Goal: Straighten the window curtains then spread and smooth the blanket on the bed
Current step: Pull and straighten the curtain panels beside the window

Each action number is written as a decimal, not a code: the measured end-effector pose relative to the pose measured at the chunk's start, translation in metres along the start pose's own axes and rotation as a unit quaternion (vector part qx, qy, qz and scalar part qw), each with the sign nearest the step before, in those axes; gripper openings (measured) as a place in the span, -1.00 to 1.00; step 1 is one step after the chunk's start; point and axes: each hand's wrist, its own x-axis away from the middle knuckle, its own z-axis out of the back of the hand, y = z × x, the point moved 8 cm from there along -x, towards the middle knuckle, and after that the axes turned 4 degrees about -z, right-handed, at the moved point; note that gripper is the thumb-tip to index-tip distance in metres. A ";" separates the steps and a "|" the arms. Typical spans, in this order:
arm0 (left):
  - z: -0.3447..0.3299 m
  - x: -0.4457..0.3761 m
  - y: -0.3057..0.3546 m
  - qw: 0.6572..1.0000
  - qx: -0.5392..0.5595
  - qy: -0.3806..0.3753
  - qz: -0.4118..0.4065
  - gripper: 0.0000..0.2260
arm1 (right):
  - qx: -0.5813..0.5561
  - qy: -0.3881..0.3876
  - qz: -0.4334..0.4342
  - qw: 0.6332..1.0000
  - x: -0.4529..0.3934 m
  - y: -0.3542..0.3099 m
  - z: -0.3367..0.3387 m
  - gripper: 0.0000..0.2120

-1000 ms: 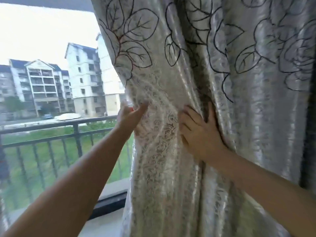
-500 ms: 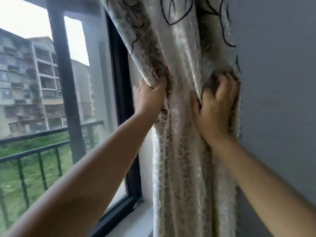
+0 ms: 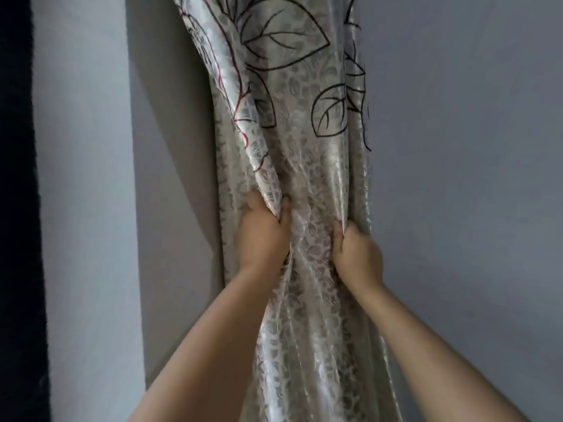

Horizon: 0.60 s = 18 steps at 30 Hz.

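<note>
A shiny silver-beige curtain with black leaf outlines hangs bunched into a narrow column against a grey wall. My left hand grips a fold on the curtain's left side, thumb and fingers pinching the cloth. At the curtain's right edge, my right hand is closed on the fabric a little lower. Both forearms reach up from the bottom of the view. The bed and the blanket are out of sight.
Grey wall fills the right side. A pale wall return and a dark window frame strip run down the left.
The curtain has been pushed right, from spread across the window to gathered against the wall. The window and buildings have left the view. Both hands now grip the cloth lower.
</note>
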 end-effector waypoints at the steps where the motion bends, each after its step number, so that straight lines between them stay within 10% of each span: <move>1: -0.017 -0.006 -0.002 1.000 -0.007 -0.001 -0.011 -0.50 | 0.012 0.004 0.006 1.000 -0.006 0.012 -0.011 -0.62; 18: -0.192 -0.048 -0.078 0.996 -0.079 -0.052 0.001 -0.49 | 0.026 -0.050 0.006 0.998 -0.071 0.132 -0.168 -0.65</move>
